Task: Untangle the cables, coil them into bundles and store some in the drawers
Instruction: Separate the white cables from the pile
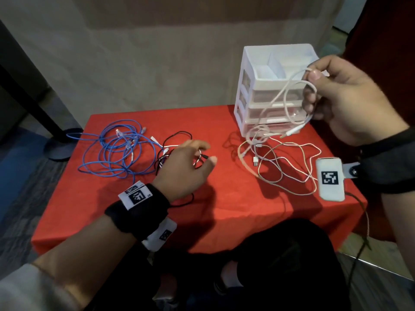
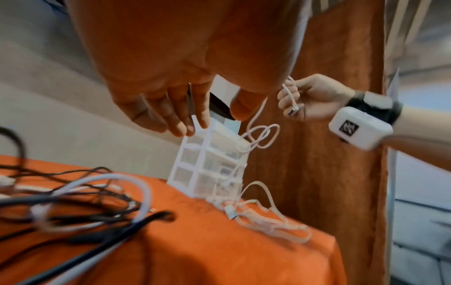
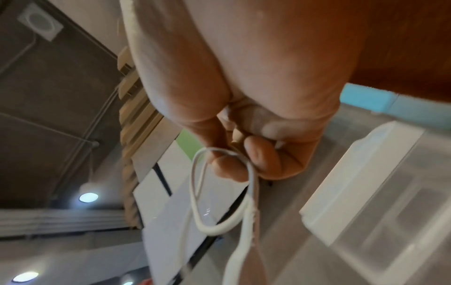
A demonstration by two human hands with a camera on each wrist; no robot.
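A white USB cable hangs looped from the right hand, pinched between thumb and curled fingers in front of the white drawer unit; its lower length trails into a tangle of pale cables on the red tablecloth. The left hand hovers with relaxed, spread fingers over a black cable, gripping nothing. A blue network cable lies sprawled farther left.

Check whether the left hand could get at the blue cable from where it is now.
Probably yes: the left hand hovers open over the black cable, with the blue cable lying just beside it on the red cloth, nothing between them.
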